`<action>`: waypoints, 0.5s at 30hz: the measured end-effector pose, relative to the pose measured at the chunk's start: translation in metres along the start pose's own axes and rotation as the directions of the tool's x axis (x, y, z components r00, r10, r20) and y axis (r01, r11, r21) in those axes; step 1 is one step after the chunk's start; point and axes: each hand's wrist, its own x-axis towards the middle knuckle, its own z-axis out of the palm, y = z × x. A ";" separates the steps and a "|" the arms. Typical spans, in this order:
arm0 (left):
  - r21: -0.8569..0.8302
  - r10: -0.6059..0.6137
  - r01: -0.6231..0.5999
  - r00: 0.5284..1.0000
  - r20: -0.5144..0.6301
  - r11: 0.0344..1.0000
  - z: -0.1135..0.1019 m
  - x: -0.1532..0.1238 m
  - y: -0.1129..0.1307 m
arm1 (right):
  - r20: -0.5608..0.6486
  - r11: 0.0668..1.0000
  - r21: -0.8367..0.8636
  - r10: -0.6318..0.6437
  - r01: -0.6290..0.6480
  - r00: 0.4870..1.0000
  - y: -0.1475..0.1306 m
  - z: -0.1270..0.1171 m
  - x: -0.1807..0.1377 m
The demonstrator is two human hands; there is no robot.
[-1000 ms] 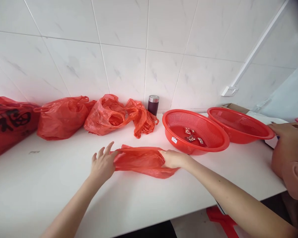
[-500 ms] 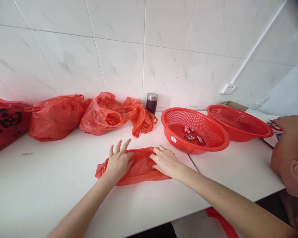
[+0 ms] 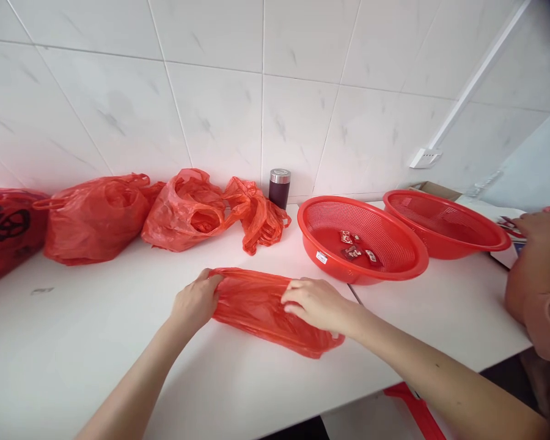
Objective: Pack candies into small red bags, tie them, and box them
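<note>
A flattened red plastic bag (image 3: 261,305) lies on the white counter (image 3: 96,342) in front of me. My left hand (image 3: 196,300) grips its left end with curled fingers. My right hand (image 3: 315,300) rests on the bag's right half, fingers bent and pinching the plastic. The bag's right end sticks out past my right wrist toward the counter's front edge.
Two red colander baskets stand at the right; the nearer basket (image 3: 394,272) holds a few wrapped candies (image 3: 356,247), the farther basket (image 3: 490,241) sits behind it. Stuffed red bags (image 3: 96,217) and a dark flask (image 3: 279,188) line the tiled wall. Another person's arm (image 3: 538,275) is at the right edge.
My left hand went from lying flat on the bag to gripping its left end. The bag now lies stretched and slanted toward the lower right. My right hand shifted slightly right.
</note>
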 end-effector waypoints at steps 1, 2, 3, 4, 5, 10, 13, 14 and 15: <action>-0.032 0.012 -0.012 1.000 0.015 0.999 0.000 -0.001 0.002 | -0.065 1.000 0.005 -0.012 0.012 0.998 -0.003 0.003 0.004; -0.072 0.029 -0.027 0.999 0.033 0.997 0.000 -0.003 0.004 | -0.100 0.999 0.009 -0.032 0.033 0.994 -0.006 0.007 0.007; -0.121 0.046 -0.039 0.998 0.054 0.992 0.000 -0.004 0.006 | -0.094 0.998 0.016 -0.061 0.062 0.994 -0.008 0.011 0.010; -0.177 0.061 -0.046 0.995 0.076 0.983 -0.001 -0.006 0.007 | -0.049 0.996 0.025 -0.089 0.091 0.995 -0.009 0.014 0.013; -0.242 0.074 -0.048 0.992 0.100 0.969 -0.002 -0.007 0.007 | 0.024 0.994 0.035 -0.104 0.103 0.994 -0.008 0.017 0.014; -0.557 0.247 -0.092 0.946 0.210 0.826 -0.007 -0.017 -0.004 | 0.312 0.999 0.047 -0.007 -0.008 0.950 0.007 0.024 0.015; -0.666 0.303 -0.055 0.916 0.262 0.744 -0.009 -0.021 -0.013 | 0.320 0.998 0.049 0.019 -0.036 0.947 0.008 0.016 0.010; -0.699 0.313 -0.035 0.909 0.274 0.714 -0.009 -0.021 -0.015 | 0.322 0.997 0.067 0.008 -0.031 0.947 0.005 0.009 0.007; -0.732 0.326 -0.023 0.904 0.276 0.681 -0.009 -0.022 -0.016 | 0.322 0.995 0.104 -0.023 -0.011 0.946 0.002 -0.002 0.004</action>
